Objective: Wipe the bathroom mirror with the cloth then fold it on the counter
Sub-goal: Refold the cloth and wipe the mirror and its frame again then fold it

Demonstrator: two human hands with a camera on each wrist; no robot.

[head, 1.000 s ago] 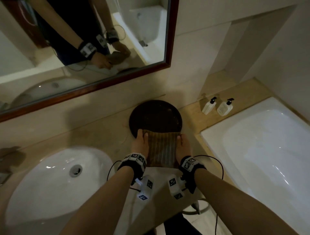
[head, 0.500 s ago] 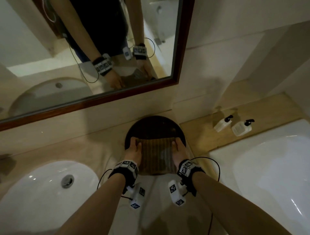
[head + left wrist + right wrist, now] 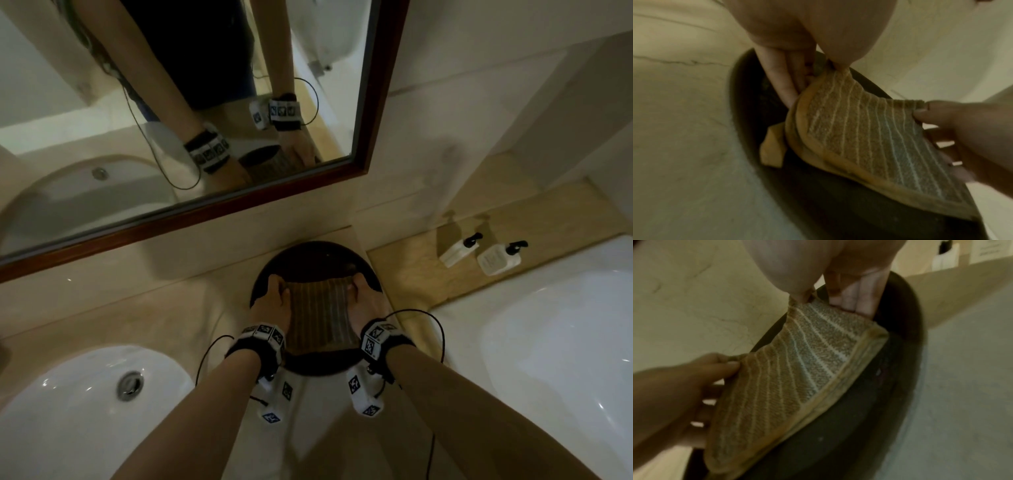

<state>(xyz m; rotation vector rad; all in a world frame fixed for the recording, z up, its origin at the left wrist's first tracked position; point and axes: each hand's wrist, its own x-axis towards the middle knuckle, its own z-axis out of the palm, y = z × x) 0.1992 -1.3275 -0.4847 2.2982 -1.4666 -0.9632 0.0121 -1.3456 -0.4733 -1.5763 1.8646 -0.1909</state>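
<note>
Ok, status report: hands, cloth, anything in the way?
Left hand, right hand: each pinching a far corner. Striped brown cloth folded over round dark tray. Nothing in the way.

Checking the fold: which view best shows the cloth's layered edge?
The right wrist view: the cloth shows its stacked layers along the near edge. The left wrist view shows that edge partly, curled. The head view shows only the striped top between both hands, over the dark round tray.
</note>
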